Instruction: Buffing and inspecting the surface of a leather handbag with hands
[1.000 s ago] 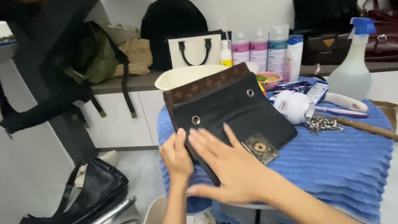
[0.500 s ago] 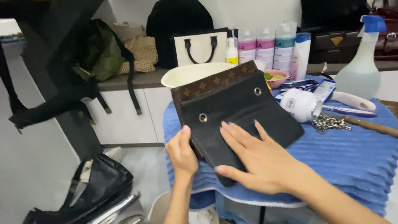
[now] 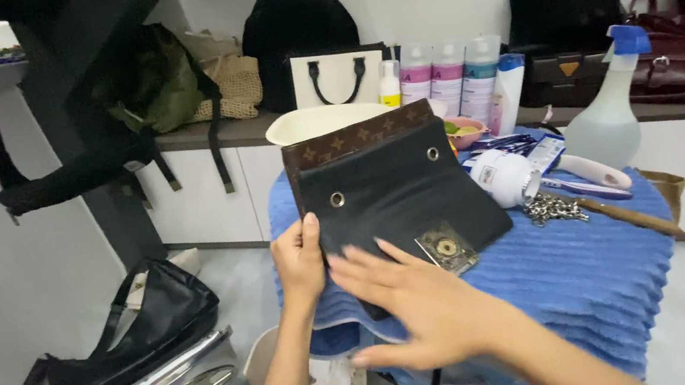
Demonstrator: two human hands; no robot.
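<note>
**Head view: black pouch steadied at the near-left edge of the blue-covered table**

Head camera looks down on two bare hands at the near edge of a small table draped in a ribbed blue towel [image 3: 562, 279]. The left hand [image 3: 299, 263] pinches the left border of a flat black leather pouch with a brown patterned flap [image 3: 394, 186], thumb on top and fingers curled under, so it is gripping the pouch. The right hand [image 3: 422, 309] lies open, fingers spread and flat, fingertips touching the pouch's lower face just beside a small square metal plate with a gold emblem [image 3: 447, 248].

Against the pictures from a second and half a second ago, the right hand has slid down and toward the near edge, uncovering more of the black face and the emblem plate; the left hand has kept its hold on the same border. The pouch lies over the near-left part of the table, its lower corner overhanging the edge. To judge from this, the flat hand is smoothing or wiping the surface while the other steadies it.

Further right on the towel lie a silver metal chain [image 3: 555, 209] and a white cylindrical container [image 3: 506, 178]. Near the far-right edge stands a translucent spray bottle with a blue trigger [image 3: 611, 111].
</note>
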